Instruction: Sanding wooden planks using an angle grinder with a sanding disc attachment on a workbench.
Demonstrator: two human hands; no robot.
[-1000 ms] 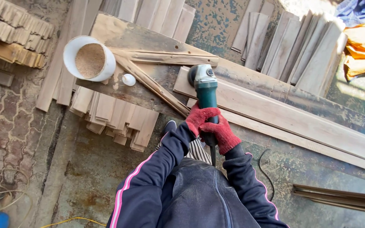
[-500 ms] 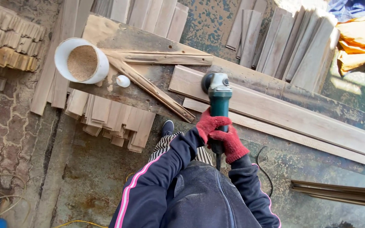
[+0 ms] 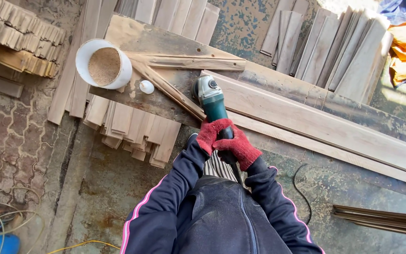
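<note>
Both hands wear red knit gloves and grip the green body of an angle grinder. My left hand wraps the handle nearer the tool's head. My right hand holds it just behind, close to my body. The grinder's grey head rests at the left end of a long pale wooden plank that lies across a worn bench. The tool's black cord trails over the floor to the right.
A white bucket of sawdust and a small white cap sit on the bench at the left. Stacks of short boards lie under it, more boards at upper right, thin strips at lower right.
The grinder and both hands slid right along the plank, then back left; the head is now at the plank's left end.
</note>
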